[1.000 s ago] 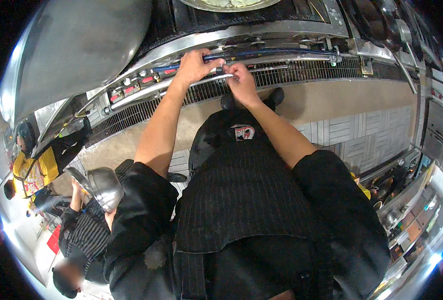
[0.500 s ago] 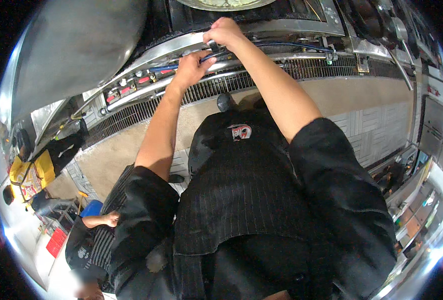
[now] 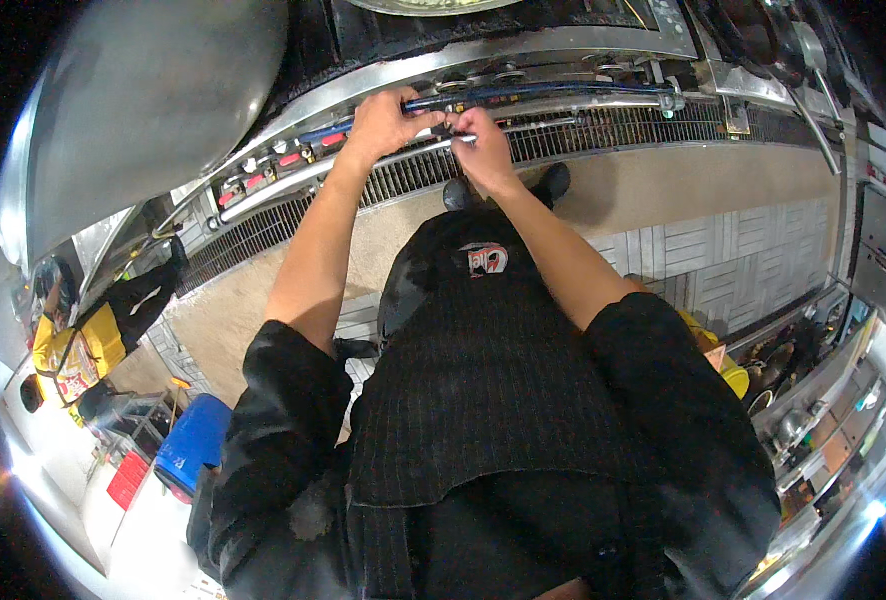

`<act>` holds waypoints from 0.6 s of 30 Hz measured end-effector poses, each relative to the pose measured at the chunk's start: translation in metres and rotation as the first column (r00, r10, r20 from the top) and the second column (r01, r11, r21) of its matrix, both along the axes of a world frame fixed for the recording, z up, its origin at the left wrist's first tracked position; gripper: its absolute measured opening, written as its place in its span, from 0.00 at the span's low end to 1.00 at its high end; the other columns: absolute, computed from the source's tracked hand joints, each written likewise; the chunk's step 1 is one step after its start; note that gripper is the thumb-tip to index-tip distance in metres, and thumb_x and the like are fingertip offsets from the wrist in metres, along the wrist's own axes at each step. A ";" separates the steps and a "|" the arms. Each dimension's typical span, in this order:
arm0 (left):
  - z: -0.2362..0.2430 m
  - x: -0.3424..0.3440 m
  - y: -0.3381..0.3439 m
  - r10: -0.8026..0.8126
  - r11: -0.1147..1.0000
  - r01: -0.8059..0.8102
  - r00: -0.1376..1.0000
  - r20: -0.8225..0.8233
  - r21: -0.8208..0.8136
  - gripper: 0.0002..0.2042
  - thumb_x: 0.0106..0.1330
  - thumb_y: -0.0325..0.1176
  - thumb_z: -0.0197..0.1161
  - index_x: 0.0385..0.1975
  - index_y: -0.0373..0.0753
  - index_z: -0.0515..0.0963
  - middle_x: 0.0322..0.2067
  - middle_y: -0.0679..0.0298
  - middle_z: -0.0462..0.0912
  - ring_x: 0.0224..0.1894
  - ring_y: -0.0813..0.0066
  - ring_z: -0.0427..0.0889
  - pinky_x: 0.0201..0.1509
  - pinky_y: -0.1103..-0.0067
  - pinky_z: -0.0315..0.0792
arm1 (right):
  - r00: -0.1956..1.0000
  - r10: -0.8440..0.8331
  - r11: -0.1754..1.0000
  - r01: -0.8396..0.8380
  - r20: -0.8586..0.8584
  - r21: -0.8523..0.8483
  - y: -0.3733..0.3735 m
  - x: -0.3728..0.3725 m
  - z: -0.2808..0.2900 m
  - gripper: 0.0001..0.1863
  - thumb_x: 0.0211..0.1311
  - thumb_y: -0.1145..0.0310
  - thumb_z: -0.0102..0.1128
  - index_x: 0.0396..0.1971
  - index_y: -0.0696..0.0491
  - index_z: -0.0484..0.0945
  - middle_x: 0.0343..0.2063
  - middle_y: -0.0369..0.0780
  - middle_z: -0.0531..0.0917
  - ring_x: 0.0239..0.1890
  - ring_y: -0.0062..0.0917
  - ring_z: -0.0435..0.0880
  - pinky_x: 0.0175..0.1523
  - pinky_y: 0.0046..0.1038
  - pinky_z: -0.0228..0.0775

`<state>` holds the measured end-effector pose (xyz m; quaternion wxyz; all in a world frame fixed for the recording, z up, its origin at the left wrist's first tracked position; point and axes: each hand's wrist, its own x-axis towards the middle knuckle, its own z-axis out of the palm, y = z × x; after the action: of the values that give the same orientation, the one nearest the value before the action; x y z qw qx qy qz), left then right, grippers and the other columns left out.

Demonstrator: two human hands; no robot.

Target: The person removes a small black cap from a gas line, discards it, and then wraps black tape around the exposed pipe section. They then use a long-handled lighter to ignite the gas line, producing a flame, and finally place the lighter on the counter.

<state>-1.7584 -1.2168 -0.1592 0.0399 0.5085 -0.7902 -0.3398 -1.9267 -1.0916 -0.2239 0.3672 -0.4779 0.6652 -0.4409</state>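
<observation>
Both my hands are at the front of a stove (image 3: 523, 48), below its metal edge. My left hand (image 3: 383, 128) is closed around a thin blue hose (image 3: 543, 92) that runs along the stove front, its thumb pointing to the right. Close beside it, my right hand (image 3: 485, 152) pinches something small and dark with a pale, shiny part, near the left thumb. What this small thing is cannot be made out. Under the hands runs a silver pipe (image 3: 293, 183), with several red-handled valves (image 3: 290, 159) to the left.
A pan with pale contents (image 3: 433, 6) sits on the stove at the top edge. A large metal dome (image 3: 153, 110) fills the upper left. A floor grate (image 3: 393, 190) runs along the stove. A person in yellow (image 3: 78, 350) and a blue barrel (image 3: 193, 445) are at left; shelves (image 3: 823, 440) stand at right.
My right hand has come down from the stove edge to beside my left hand. The left hand stays near the hose. A co-worker at lower left has left view, uncovering the blue barrel.
</observation>
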 end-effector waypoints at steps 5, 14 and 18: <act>0.006 -0.003 0.009 0.037 0.981 -0.044 0.999 -0.039 -0.187 0.27 0.58 0.59 0.74 0.40 0.38 0.87 0.21 0.52 0.84 0.26 0.55 0.84 0.37 0.65 0.77 | 0.860 -0.242 0.937 0.086 -0.448 -0.340 -0.047 -0.027 0.059 0.09 0.60 0.69 0.67 0.32 0.53 0.75 0.29 0.42 0.86 0.35 0.38 0.87 0.43 0.38 0.78; -0.016 0.004 0.019 -0.041 0.983 0.015 0.989 -0.141 -0.181 0.23 0.68 0.53 0.67 0.46 0.36 0.85 0.31 0.47 0.87 0.33 0.51 0.87 0.41 0.63 0.79 | 0.958 0.287 0.838 -0.258 0.012 0.481 -0.183 -0.015 0.024 0.31 0.37 0.58 0.78 0.43 0.59 0.81 0.29 0.42 0.85 0.30 0.31 0.82 0.41 0.32 0.77; -0.021 0.003 -0.004 -0.009 1.000 0.004 0.988 -0.157 -0.031 0.21 0.74 0.49 0.60 0.52 0.37 0.82 0.44 0.42 0.86 0.49 0.46 0.86 0.55 0.63 0.76 | 0.998 0.056 0.998 -0.055 -0.020 0.033 -0.118 -0.026 0.067 0.29 0.38 0.61 0.78 0.42 0.55 0.77 0.32 0.42 0.83 0.34 0.34 0.84 0.42 0.34 0.77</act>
<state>-1.7550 -1.2205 -0.1800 0.1087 0.4771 -0.7913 -0.3667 -1.9525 -1.2100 -0.1571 0.3800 -0.4946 0.6627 -0.4145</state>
